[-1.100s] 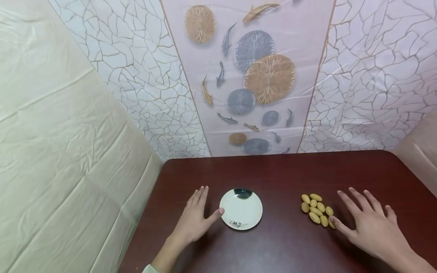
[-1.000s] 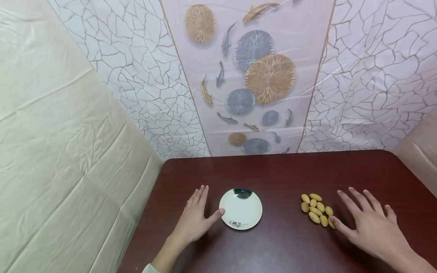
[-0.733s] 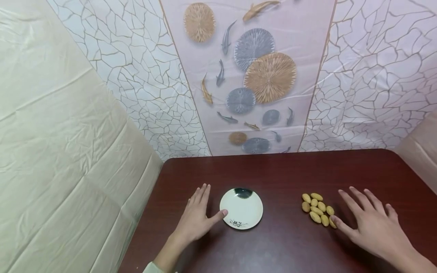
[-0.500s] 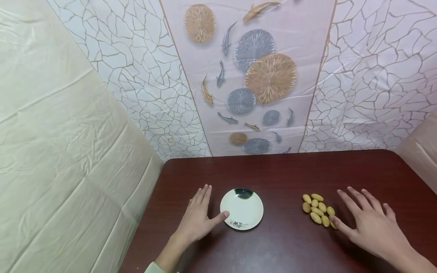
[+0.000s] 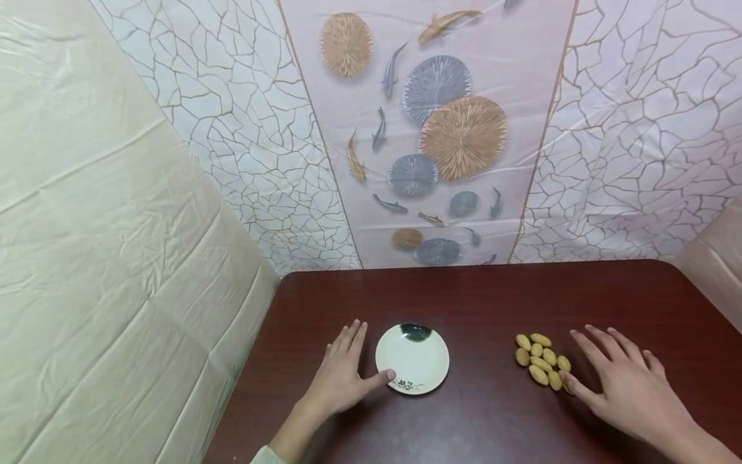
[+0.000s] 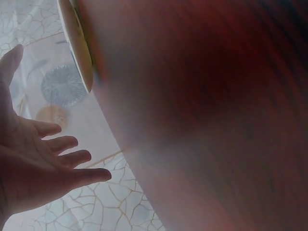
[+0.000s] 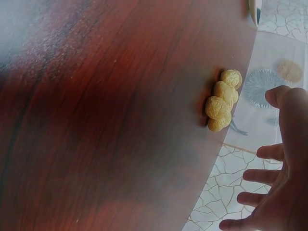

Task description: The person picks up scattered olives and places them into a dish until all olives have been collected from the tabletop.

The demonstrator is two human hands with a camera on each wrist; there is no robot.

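A small white plate (image 5: pixel 410 364) with a dark green patch at its far rim and a flower print near its front lies on the table. To its left hovers my left hand (image 5: pixel 341 380), fingers spread; in the head view its thumb tip overlaps the plate's left edge. The left wrist view shows that hand (image 6: pixel 36 159) holding nothing, beside the plate's rim (image 6: pixel 79 48). Several yellow, wrinkled oval pieces (image 5: pixel 541 364), kind unclear, lie in a cluster at right. My right hand (image 5: pixel 628 386) is spread just right of them, its thumb overlapping the nearest; its grasp is empty (image 7: pixel 284 178).
The table (image 5: pixel 464 419) is dark reddish-brown with a glossy top. A patterned cloth wall (image 5: pixel 377 225) with fish and round leaves stands behind its far edge. Cream padded panels (image 5: pixel 145 258) close in the left side, and another panel (image 5: pixel 719 251) borders the right.
The left hand has drifted slightly right, its thumb overlapping more of the plate. The right hand has shifted a little left toward the yellow pieces. The head view has tilted slightly.
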